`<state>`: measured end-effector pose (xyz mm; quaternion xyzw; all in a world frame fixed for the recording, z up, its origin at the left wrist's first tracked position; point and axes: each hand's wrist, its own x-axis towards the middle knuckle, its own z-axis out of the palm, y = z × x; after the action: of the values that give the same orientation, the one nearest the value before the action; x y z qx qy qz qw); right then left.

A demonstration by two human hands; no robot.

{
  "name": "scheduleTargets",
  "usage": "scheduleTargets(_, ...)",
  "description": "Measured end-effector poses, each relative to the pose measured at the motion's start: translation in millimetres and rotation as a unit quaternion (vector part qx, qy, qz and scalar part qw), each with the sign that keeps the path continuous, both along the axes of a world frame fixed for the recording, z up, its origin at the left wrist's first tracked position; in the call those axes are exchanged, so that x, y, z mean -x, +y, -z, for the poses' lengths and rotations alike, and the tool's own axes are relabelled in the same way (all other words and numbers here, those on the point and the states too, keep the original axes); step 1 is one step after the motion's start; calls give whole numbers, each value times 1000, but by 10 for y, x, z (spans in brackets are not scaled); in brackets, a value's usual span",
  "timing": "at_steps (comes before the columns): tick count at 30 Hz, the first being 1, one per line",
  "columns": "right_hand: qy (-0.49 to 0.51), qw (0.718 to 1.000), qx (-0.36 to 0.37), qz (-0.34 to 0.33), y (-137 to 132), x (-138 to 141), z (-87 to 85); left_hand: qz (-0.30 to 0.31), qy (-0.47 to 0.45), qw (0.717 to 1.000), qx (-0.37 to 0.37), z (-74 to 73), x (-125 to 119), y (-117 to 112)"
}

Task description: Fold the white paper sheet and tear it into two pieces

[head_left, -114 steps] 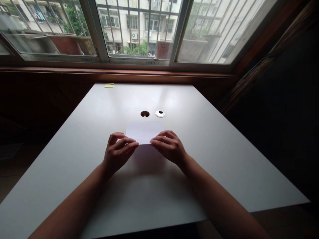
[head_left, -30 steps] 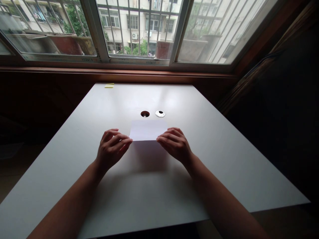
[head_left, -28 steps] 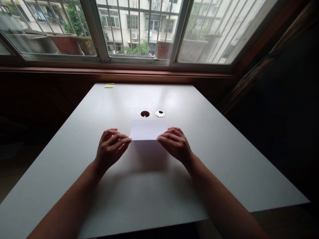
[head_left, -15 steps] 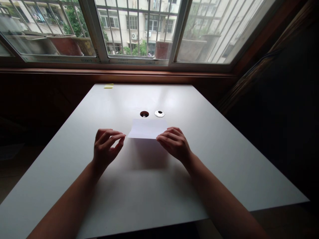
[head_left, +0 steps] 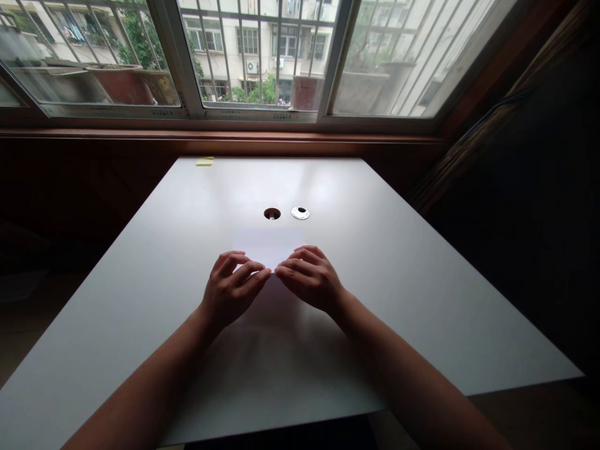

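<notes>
A white sheet of paper (head_left: 268, 240) is held a little above the white table (head_left: 281, 381), its shadow falling on the tabletop nearer to me. My left hand (head_left: 233, 284) pinches the paper's near edge around its middle, thumb and forefinger together. Right beside it, my right hand (head_left: 312, 275) grips the same edge, and the two sets of fingertips almost touch. Both hands cover the near corners of the sheet. Its far part shows flat beyond the fingers.
Beyond the paper are a round cable hole (head_left: 272, 214) and its silver cover (head_left: 300, 213) lying on the table. A strip of yellow tape (head_left: 205, 161) sticks at the far left edge. Behind the table stands a barred window (head_left: 262, 56); a dark curtain (head_left: 506, 137) hangs at the right.
My left hand has moved right and taken the paper's near edge. My right hand has shifted slightly left and nearer, and the sheet has come left and toward me.
</notes>
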<state>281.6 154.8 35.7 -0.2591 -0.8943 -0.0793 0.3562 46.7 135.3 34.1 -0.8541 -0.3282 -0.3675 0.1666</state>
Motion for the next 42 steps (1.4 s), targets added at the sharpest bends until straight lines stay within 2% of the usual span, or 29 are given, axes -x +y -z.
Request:
scheduleTargets(8,-5,1000,-5,-2,8,-23,13,7,-1,1000,-4,2,-8,10)
scheduleTargets(23,14,1000,-10,19,71,-346,-10,-26,-22,999,-12,28,131,83)
scheduleTargets(35,82,991,-36,97,184,-634,25,-37,-26,999,-22,41,168,115)
scheduleTargets(37,87,991,-34,94,176,-623,24,-37,-23,999,-21,44,161,110)
scheduleTargets(42,44,998,-11,39,117,-457,12,-33,-22,999,-11,34,123,90)
